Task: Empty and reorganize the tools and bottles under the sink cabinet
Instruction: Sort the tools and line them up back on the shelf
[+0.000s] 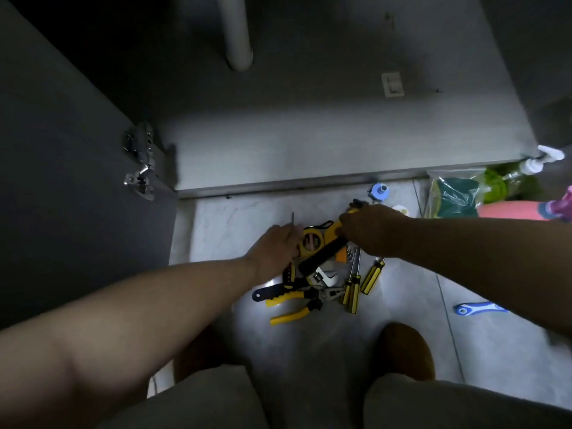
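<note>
Right now our right hand (368,230) has its grip clamped on a long-handled tool (322,255), fingers curled round the yellow part while the black end slants down towards us over the pile. We cannot make out the tool's head behind the knuckles. Our left hand (275,243) lies knuckles up just beside it. A thin metal shaft (292,218) pokes out beyond the fingers, yet we cannot tell whether that grip is closed on it or only resting over it.

Between the two hands sits a yellow tape measure (312,239), touching the long-handled tool. Nearer to us the rest of the tools lie heaped on the floor (223,224): an adjustable wrench (325,277), yellow-handled pliers (298,308), and three screwdrivers with striped yellow and black handles, a pair of them (351,294) side by side and one (373,275) just to their right. The whole heap lies near the floor's far edge, where it meets the cabinet sill (278,184).

Further right along that edge stands a small blue fitting (379,191), then a clear bag (455,196) of green sponges, a pink bottle (507,210) lying on its side, and a white spray trigger (548,156) at the cabinet's right corner. A blue and white tool (479,308) lies alone, well apart, near the floor's right edge.

Beyond the sill we see the cabinet base (309,140), a white drain pipe (236,35) and, at left, the open door (62,150) with its hinges (139,164).
</note>
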### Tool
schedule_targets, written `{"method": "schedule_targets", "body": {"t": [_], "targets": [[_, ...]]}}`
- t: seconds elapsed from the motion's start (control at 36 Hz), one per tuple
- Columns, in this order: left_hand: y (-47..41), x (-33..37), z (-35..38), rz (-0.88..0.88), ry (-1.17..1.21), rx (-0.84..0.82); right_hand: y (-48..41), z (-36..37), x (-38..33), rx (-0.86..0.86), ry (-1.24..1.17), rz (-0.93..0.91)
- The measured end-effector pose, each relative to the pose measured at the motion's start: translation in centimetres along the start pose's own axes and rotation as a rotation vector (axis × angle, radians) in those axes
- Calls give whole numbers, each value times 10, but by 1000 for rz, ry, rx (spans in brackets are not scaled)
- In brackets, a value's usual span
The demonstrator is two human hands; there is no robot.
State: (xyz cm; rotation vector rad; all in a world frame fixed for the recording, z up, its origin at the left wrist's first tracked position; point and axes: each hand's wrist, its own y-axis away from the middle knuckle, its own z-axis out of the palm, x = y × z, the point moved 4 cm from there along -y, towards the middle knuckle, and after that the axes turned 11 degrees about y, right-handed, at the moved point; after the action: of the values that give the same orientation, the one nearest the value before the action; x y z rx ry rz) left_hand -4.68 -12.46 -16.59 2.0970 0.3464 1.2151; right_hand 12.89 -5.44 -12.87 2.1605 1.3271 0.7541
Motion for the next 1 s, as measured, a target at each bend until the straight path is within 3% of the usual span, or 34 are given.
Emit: {"method": "schedule_targets", "body": {"t": [0.06,0.08,0.14,0.22,0.31,0.39,0.53,0.67,0.86,1.0], "targets": [[15,14,-10,-151,337,-103,4,-17,-11,-41,88,-54],[23,23,-14,-167,391,-189,4,-26,-16,-68,120,-64],[42,39,-20,-86,228,-334,3,-49,-24,-101,128,-69],[62,46,-27,-45,88,-341,2,-88,-35,-68,112,-77],[80,46,-39,-24,-20,-240,0,-116,-42,21,69,-47],[91,30,-55,-4,-150,-105,-4,-128,-47,147,-138,40],[97,-24,-63,-114,-26,118,-11,-113,-67,358,-464,206],[97,-81,-59,-225,50,326,-16,-70,-93,227,-548,158],[82,-113,-59,-283,148,453,-13,-24,-115,15,-504,9],[62,-118,-61,-267,295,513,-22,-19,-120,23,-562,9]]}}
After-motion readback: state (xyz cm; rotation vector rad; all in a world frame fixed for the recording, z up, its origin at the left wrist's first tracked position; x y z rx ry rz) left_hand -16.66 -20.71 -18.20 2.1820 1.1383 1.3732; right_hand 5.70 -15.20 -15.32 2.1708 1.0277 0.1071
